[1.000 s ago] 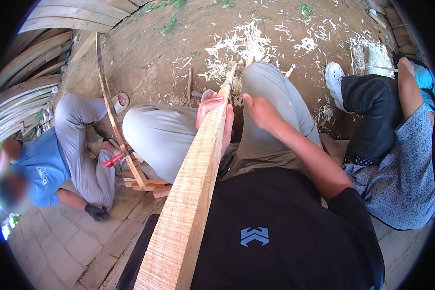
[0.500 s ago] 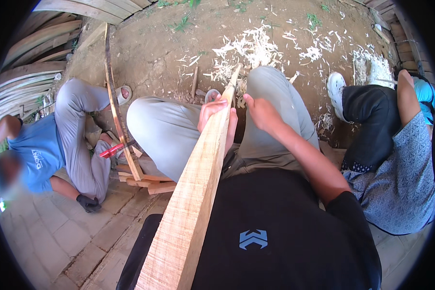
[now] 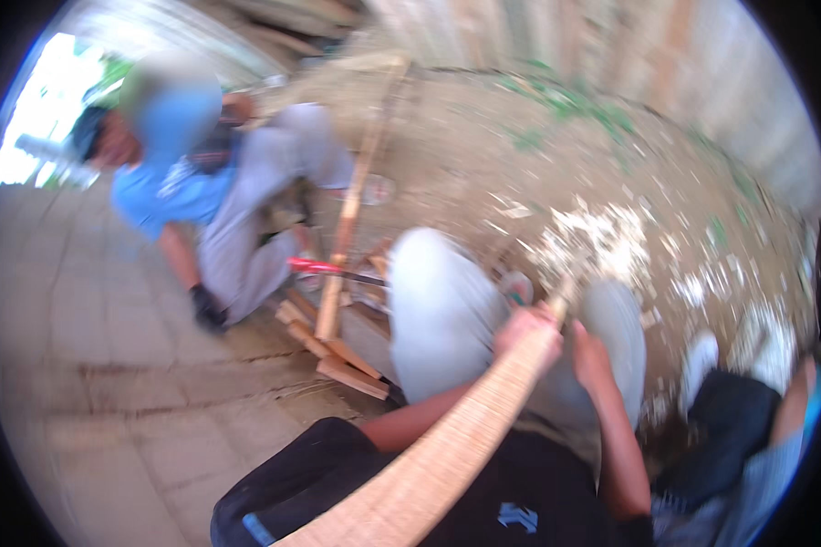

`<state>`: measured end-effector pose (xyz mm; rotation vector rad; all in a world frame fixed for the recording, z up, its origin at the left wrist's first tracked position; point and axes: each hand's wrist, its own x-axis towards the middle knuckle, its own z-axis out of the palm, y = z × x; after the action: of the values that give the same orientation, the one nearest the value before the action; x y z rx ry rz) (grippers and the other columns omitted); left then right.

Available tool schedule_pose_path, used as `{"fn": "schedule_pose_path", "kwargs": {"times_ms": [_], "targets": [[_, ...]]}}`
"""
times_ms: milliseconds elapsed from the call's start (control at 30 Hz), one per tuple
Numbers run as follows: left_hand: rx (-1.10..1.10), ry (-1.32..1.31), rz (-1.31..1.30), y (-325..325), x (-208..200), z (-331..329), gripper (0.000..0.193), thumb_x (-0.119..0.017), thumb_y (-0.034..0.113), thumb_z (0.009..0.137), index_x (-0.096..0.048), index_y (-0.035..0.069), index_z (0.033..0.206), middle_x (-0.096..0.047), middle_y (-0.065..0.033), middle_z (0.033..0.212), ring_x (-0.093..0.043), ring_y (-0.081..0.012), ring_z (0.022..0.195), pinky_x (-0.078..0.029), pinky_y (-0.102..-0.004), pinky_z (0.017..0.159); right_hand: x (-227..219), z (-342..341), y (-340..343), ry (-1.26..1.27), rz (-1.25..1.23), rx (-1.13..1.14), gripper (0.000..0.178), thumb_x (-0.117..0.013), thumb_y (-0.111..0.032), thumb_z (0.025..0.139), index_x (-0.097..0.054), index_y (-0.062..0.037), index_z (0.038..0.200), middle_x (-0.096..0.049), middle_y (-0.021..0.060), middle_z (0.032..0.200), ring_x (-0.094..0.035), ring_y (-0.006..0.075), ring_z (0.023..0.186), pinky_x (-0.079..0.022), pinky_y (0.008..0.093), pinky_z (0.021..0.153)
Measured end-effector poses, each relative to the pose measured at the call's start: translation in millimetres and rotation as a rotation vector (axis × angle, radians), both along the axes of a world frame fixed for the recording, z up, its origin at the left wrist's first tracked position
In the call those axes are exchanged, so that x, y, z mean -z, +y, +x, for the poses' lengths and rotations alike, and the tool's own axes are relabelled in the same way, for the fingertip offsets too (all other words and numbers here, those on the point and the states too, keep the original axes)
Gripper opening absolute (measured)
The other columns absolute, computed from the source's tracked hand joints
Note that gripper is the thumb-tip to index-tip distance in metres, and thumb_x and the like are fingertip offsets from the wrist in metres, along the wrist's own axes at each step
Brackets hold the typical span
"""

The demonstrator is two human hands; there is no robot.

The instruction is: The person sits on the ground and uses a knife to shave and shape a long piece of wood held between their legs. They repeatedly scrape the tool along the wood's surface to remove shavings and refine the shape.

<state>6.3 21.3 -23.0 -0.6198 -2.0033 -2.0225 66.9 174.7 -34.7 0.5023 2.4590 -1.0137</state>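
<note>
A long, pale squared piece of timber (image 3: 420,465) slants up from the lower edge across my body, narrowing toward its far end between my knees. My left hand (image 3: 529,335) is wrapped round it near that narrow end. Just to the right, with a small gap from the wood, is my right hand (image 3: 593,357), its thumb up and fingers curled. What it holds, if anything, I cannot make out through the blur. Pale wood shavings (image 3: 597,242) lie on the ground beyond my knees.
Left of my knee, a long narrow board (image 3: 348,219) leans by several short wood offcuts (image 3: 351,376) and a red-handled tool (image 3: 315,265). A co-worker in a blue shirt (image 3: 192,196) sits at left; another person's dark-trousered leg (image 3: 734,419) is at right. Upright planks (image 3: 593,46) line the back.
The view has swung left and blurred, so the scene sits further right and the left co-worker shows more. My left hand stays on the timber; the right hand stays beside it.
</note>
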Motion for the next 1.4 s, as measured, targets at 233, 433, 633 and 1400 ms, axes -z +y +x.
{"fn": "schedule_pose_path", "kwargs": {"times_ms": [233,433,633,1400], "targets": [[0.067,-0.058,-0.228,-19,-25,5,0.03,-0.081,0.0,0.079,-0.063,0.006,0.102,-0.069,-0.0116,0.102,-0.072,-0.0306,0.11,-0.057,-0.0343,0.093,-38,5,-5,-0.062,-0.107,0.248,0.068,-0.033,-0.043,0.112,-0.065,0.0136,0.094,-0.064,0.0392,0.088,-0.064,0.055,0.092,-0.047,0.0562,0.08],[0.039,-0.042,-0.263,-21,-32,4,0.03,-0.081,0.0,0.077,-0.062,0.007,0.099,-0.069,-0.0098,0.101,-0.072,-0.0286,0.108,-0.057,-0.0342,0.093,-32,6,-9,-0.102,-0.127,0.29,0.068,-0.033,-0.043,0.112,-0.065,0.0143,0.094,-0.063,0.0401,0.088,-0.064,0.0548,0.091,-0.047,0.0572,0.081],[0.066,-0.075,-0.668,6,-18,-6,0.023,-0.076,-0.003,0.079,-0.063,0.008,0.096,-0.065,-0.0074,0.094,-0.067,-0.0221,0.093,-0.053,-0.0331,0.094,-13,9,-6,0.094,0.148,0.092,0.066,-0.027,-0.038,0.113,-0.07,0.0094,0.096,-0.068,0.0362,0.096,-0.065,0.053,0.096,-0.049,0.0605,0.088],[0.144,-0.044,-0.355,-20,-43,-4,0.025,-0.074,-0.005,0.087,-0.06,0.0,0.106,-0.066,-0.0149,0.106,-0.069,-0.0295,0.105,-0.053,-0.0374,0.097,-44,-25,-25,-0.153,-0.044,0.316,0.07,-0.029,-0.045,0.112,-0.076,0.0036,0.093,-0.073,0.029,0.097,-0.07,0.0482,0.099,-0.053,0.0549,0.091]]}}
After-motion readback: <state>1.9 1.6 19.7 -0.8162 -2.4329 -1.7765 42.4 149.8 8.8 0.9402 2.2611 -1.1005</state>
